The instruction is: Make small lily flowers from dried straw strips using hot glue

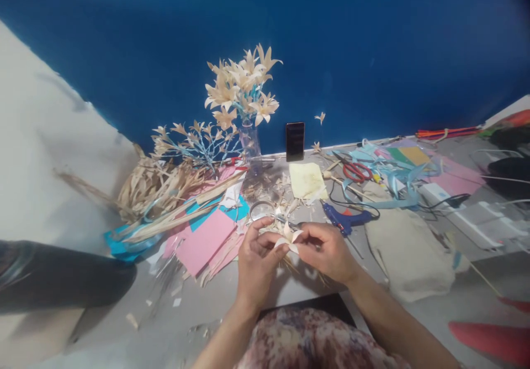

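Note:
A pale cream handmade flower [287,238] with pointed petals is held between my two hands near the front of the table. My left hand [259,256] is closed on its left side, thumb and fingers pinching near the base. From the right, my right hand [325,247] pinches a petal between thumb and forefinger. What lies under the flower is partly hidden by the hands. Just behind it are scissors [285,220] and a ring-shaped roll [261,210]. A blue glue gun [345,218] lies to the right of my right hand.
A clear vase [250,148] of similar flowers stands by the blue wall, beside an upright phone [295,141]. Pink paper [206,241] and dried husks [153,187] lie left. Red-handled scissors [356,172], blue ribbon [403,192] and beige cloth [409,253] lie right.

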A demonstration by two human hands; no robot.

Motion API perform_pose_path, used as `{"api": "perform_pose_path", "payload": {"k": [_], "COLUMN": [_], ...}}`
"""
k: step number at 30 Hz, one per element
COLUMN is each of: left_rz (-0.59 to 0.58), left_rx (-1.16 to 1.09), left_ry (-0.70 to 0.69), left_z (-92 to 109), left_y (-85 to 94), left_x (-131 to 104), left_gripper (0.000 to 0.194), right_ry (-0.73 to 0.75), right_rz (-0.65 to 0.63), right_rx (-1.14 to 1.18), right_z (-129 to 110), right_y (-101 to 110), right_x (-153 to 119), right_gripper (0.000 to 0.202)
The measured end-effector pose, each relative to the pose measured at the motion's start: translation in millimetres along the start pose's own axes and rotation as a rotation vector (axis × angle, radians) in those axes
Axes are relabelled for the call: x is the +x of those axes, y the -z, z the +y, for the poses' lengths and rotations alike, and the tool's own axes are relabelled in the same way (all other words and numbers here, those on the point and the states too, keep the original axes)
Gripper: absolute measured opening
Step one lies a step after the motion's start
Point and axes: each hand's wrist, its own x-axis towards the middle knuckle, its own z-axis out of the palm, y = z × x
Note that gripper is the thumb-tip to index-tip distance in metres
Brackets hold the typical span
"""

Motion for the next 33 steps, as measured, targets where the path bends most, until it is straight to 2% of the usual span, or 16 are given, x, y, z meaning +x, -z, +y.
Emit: {"api": "perform_pose_path", "payload": {"k": [4,9,11,16,20,26,33], "left_rz": [-0.079,-0.121,-0.105,0.021,0.013,-0.039,-0.187], "left_rx": [-0.059,-0.041,-0.006,0.109,0.122,0.040,-0.118], "left_ry": [-0.048,-0.031,-0.063,-0.170,-0.192,-0.184,-0.135], "left_z": [0,1,0,-2,-4,-6,-15], "left_y": [0.4,0.5,-0.6,-4.1,-3.2,-2.0,8.4], "left_x": [-5,-8,-9,-13,-16,-18,-11], "left_gripper": [0.057,0.063,0.060,0.049,0.044,0.047,0.050], "right_ry": [-0.065,-0.133,-0.143,-0.216,-0.268,-0.276,-0.247], "right_rz": [-0.032,-0.080,-0.128,-0.226,-0.234,-0.247,-0.249], "right_rx": [0.055,0.082,0.130,0.344,0.442,0.467,0.592], "right_z": [1,10,10,2,0,4,10], "right_y": [5,6,7,10,12,7,-1], "right_x": [-2,-3,-3,-1,-4,-12,-10], "right_gripper": [0.019,0.017,0.019,0.013,0.010,0.010,0.020]}}
